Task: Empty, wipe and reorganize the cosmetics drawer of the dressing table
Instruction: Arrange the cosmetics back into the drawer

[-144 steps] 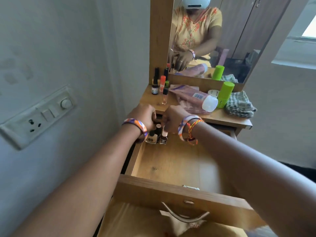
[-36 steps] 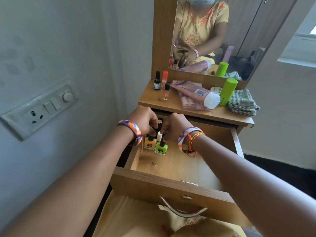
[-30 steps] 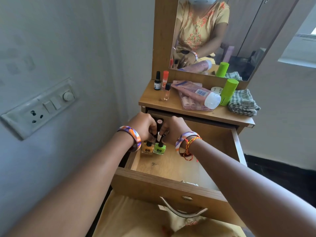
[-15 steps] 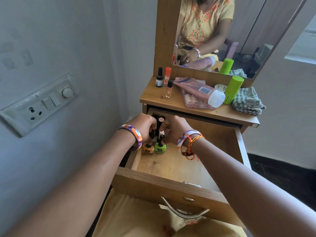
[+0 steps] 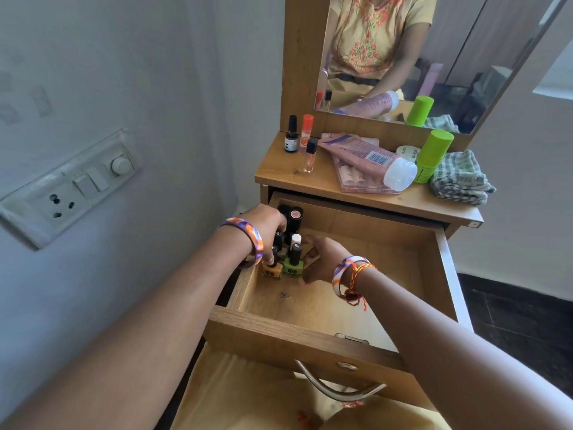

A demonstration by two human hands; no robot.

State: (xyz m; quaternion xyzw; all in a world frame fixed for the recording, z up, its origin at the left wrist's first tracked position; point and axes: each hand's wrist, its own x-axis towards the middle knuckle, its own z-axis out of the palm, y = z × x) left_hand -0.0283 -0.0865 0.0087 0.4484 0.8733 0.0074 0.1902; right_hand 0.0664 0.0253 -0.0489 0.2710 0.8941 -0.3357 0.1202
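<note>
restocking the drawer: small bottles being lined up at its ten o'clock corner

i judge the wipe is done and i am on the reorganize step. my left hand (image 5: 266, 225) has its fingers curled over the cap of the orange polish bottle (image 5: 271, 269); my right hand (image 5: 321, 259) curls loosely beside the green polish bottle (image 5: 293, 265), but i cannot tell if it touches. both stand upright, touching, against the left wall of the drawer (image 5: 297, 333), with darker bottles (image 5: 294, 217) behind. at one o'clock on the tabletop (image 5: 279, 173) wait the pink tube (image 5: 366, 158), green stick (image 5: 432, 156) and folded cloth (image 5: 460, 178). next i should let go and reach for those.
</note>
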